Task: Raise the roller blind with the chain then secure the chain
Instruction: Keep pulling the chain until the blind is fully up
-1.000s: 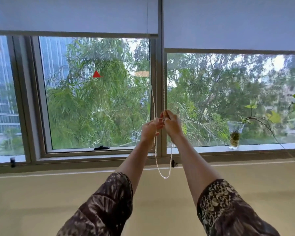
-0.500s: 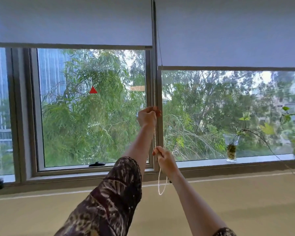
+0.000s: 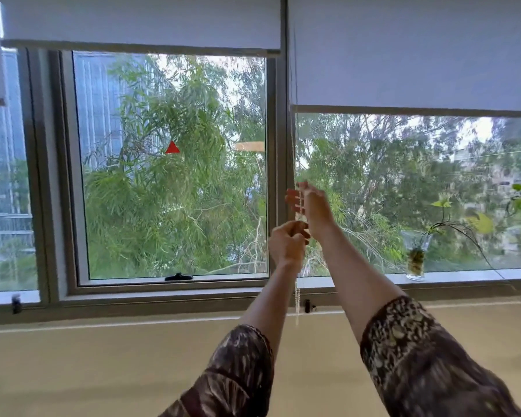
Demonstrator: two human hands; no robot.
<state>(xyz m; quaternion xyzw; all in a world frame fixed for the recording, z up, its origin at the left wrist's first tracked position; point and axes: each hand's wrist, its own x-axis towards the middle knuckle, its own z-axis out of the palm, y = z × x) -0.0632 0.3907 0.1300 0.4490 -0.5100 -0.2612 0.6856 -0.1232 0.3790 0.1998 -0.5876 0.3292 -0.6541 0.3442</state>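
Head view: the hands have swapped places since half a second ago. The right hand [image 3: 309, 206] is now the upper one, its grip closed on the chain [image 3: 297, 291] beside the window post, while the left hand [image 3: 288, 243] has dropped below it, clenched on the same chain. The right-hand blind [image 3: 415, 55] hangs about half raised, so hand-over-hand pulling likely continues; securing comes later.

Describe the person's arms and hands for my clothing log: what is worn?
Both forearms are bare. The left sleeve and right sleeve are dark brown fabric with a pale mottled, animal-like print. The left hand and right hand show no gloves.
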